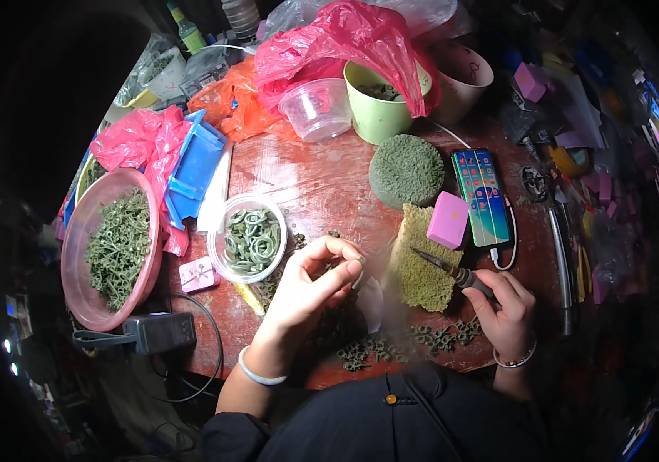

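My left hand (316,282) is closed, with thumb and forefinger pinching a small greenish piece (358,279) whose shape is mostly hidden. In my right hand (508,306) is a pointed tool (464,279) with a dark handle and a slim dark tip. Its tip lies over a rough yellow-green sponge-like block (424,269). A pink box (448,220) rests on the block's upper right. Left of my left hand, a clear round tub (216,250) holds dark green rings. Below the sponge block, small dark green pieces (410,343) are scattered along the table's near edge.
A pink bowl (73,262) of green bits stands left, near a grey power bank (162,333) with a cable. Further back are a blue tray (193,173), a clear cup (316,109), a light green bucket (376,115) and a round green sponge (406,171). A phone (483,196) charges at right.
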`<act>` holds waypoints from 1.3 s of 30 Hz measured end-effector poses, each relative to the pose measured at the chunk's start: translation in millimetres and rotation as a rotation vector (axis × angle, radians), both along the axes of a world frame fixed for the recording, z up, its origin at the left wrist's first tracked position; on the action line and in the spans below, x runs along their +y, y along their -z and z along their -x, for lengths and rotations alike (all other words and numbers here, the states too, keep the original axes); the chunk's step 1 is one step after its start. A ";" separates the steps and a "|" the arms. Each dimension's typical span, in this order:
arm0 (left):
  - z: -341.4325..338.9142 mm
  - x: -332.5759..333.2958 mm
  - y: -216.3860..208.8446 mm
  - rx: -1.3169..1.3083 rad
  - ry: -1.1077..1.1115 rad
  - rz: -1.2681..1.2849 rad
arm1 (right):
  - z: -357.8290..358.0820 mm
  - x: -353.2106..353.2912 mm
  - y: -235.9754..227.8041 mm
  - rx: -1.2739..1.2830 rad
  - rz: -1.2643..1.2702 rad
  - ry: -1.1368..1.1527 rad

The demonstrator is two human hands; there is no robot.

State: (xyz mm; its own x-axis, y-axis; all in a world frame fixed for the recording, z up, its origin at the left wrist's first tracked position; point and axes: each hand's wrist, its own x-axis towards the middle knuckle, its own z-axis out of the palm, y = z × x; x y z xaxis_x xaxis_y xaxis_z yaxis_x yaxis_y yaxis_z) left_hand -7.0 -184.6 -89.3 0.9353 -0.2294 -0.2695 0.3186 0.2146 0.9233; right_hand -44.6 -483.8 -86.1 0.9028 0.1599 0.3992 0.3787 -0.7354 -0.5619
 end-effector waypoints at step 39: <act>-0.3 -2.3 26.2 0.132 0.109 0.392 | -4.8 26.8 10.8 -0.026 -0.182 -0.111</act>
State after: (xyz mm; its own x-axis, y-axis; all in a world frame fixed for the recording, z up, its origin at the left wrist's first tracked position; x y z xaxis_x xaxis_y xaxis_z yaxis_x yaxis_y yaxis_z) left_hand -6.7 -186.9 -115.6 0.8634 -0.4337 -0.2577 0.4685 0.4997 0.7285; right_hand -39.9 -457.0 -96.8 0.8726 0.1812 0.4536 0.4681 -0.5755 -0.6706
